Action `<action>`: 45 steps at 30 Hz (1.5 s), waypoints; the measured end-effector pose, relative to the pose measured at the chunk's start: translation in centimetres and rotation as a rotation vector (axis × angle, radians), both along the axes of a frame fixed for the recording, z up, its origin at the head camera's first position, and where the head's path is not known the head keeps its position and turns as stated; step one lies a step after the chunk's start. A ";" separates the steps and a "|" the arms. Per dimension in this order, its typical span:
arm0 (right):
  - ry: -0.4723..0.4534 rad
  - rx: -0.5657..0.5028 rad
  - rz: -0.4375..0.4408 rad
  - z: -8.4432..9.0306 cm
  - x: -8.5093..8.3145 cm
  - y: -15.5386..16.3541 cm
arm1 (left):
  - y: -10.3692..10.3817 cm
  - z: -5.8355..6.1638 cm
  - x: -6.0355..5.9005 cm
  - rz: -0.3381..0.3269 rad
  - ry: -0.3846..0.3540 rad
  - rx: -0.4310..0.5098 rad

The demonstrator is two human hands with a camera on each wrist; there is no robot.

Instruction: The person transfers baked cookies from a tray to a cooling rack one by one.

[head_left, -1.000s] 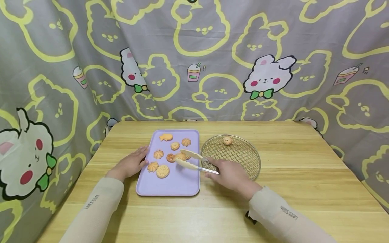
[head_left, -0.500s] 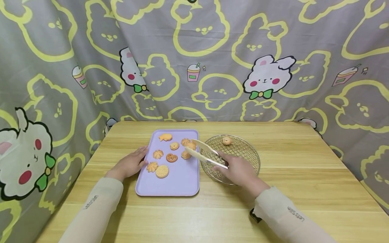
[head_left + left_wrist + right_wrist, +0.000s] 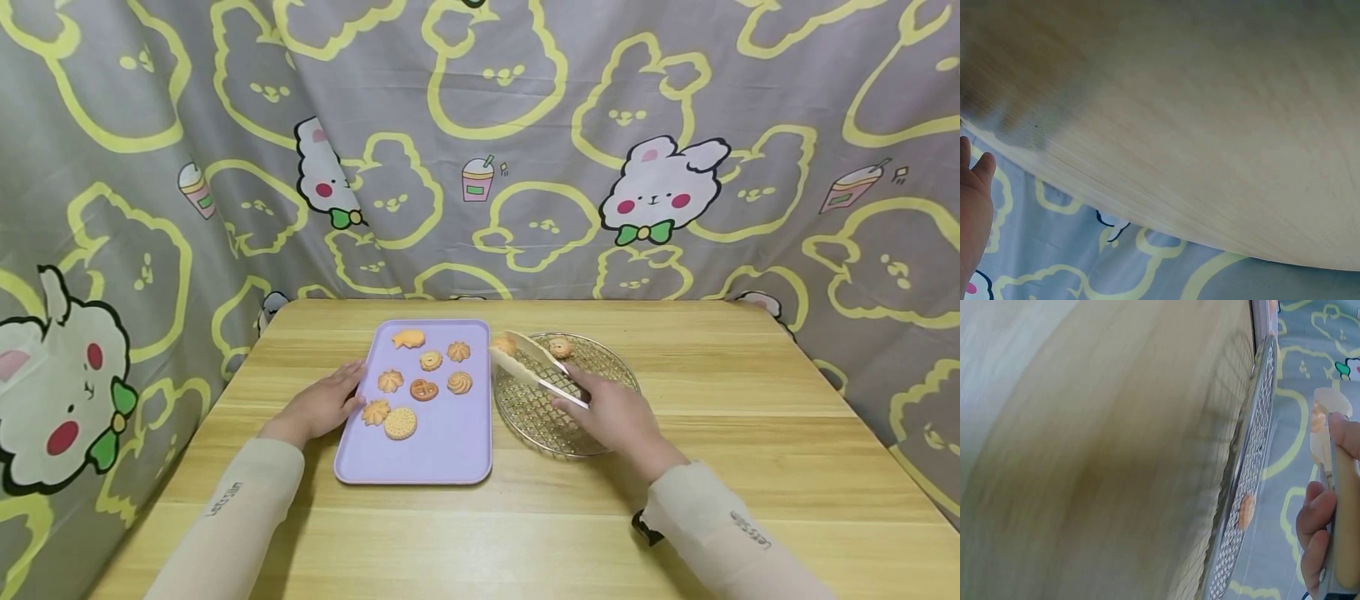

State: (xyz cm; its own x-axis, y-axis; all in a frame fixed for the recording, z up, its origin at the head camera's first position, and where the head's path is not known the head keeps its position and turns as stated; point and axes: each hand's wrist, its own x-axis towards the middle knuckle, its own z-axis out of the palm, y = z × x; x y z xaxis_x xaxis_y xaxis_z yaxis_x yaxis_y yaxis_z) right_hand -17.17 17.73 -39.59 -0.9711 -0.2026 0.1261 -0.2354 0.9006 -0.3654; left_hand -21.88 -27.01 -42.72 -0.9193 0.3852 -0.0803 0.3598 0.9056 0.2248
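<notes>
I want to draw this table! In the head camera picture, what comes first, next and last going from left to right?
Left hand → purple tray with cookies → tongs pinching a cookie → round wire rack, where the right hand grips the tongs.

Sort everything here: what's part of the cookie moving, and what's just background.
In use: right hand gripping tongs that pinch a cookie; wire rack bearing one cookie; purple tray of cookies; left hand at tray's edge.

Background: wooden table; bunny-print curtain.
</notes>
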 end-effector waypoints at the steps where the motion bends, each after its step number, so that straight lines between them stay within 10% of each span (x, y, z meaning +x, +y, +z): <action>1: -0.002 0.001 -0.005 0.0 0.0 0.2 | 0.0 0.0 0.0 0.001 0.000 0.000; 45: -0.058 0.014 -0.152 -0.8 0.6 8.3 | 0.2 0.3 0.2 0.007 0.000 -0.008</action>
